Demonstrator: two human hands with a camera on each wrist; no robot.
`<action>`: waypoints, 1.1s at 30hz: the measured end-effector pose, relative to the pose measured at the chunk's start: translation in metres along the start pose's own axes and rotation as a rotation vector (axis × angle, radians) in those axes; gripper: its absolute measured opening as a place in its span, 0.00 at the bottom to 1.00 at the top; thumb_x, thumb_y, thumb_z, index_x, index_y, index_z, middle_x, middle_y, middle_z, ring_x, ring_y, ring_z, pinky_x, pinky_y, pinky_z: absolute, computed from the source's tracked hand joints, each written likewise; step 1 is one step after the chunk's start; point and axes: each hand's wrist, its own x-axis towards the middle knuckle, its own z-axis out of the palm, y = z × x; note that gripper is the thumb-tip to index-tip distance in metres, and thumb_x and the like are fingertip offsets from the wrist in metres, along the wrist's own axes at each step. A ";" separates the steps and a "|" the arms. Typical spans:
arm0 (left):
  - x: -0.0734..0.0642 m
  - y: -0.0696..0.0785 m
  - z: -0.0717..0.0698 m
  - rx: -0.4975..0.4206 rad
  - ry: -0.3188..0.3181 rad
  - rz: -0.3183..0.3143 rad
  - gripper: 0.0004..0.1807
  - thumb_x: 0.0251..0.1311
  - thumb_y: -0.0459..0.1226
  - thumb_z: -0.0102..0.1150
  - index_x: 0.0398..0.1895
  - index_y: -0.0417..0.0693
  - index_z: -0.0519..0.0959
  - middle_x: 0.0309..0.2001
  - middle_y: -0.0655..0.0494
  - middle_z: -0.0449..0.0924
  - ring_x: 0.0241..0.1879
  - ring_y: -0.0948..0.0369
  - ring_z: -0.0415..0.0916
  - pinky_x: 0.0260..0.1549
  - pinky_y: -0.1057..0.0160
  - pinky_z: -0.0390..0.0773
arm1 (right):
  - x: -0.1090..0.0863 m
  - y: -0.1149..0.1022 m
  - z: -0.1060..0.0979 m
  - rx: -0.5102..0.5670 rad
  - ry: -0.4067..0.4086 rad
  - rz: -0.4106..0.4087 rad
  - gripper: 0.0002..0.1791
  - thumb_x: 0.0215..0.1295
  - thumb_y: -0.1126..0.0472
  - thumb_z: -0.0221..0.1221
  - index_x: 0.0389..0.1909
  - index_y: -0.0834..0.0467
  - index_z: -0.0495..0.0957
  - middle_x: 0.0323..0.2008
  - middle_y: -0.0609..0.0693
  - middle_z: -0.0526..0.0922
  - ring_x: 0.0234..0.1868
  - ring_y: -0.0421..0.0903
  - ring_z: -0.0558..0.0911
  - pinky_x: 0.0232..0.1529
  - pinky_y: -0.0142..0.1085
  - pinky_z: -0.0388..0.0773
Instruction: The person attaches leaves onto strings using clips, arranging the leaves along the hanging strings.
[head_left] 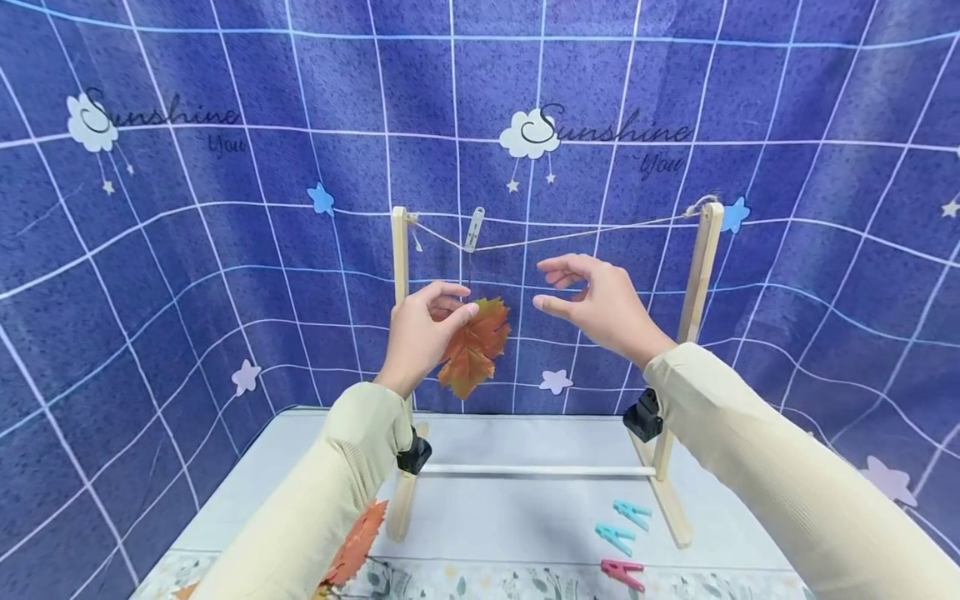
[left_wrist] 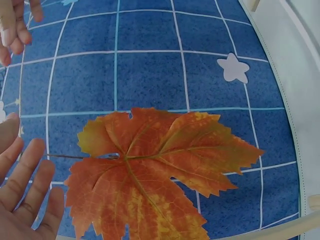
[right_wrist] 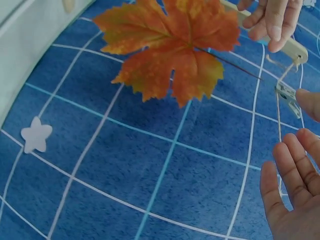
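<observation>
An orange-red autumn leaf (head_left: 474,350) hangs by its thin stem under a pale clothespin (head_left: 474,230), which is clipped on a string (head_left: 570,237). Just left of the leaf is my left hand (head_left: 423,329), its fingers loosely bent and nothing gripped. In the left wrist view, a small gap shows between those fingers (left_wrist: 31,170) and the leaf (left_wrist: 150,165). My right hand (head_left: 600,298) hovers to the right of the leaf, below the string, with thumb and fingers apart. From the right wrist the clothespin (right_wrist: 288,100) appears beyond the right thumb.
The string runs between two wooden posts (head_left: 701,275) joined low down by a white rod (head_left: 532,470). Two light blue clothespins (head_left: 615,537) and a red clothespin (head_left: 622,573) lie at the front right. More orange leaves (head_left: 358,546) lie near my left sleeve. A blue grid-patterned cloth (head_left: 300,250) hangs behind.
</observation>
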 end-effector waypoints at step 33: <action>-0.082 -0.058 -0.026 0.131 -0.066 -0.099 0.12 0.66 0.40 0.68 0.50 0.46 0.85 0.40 0.53 0.88 0.44 0.56 0.83 0.46 0.57 0.78 | -0.096 0.070 0.012 0.068 0.005 0.117 0.25 0.67 0.53 0.68 0.61 0.57 0.79 0.49 0.54 0.84 0.54 0.52 0.81 0.53 0.50 0.77</action>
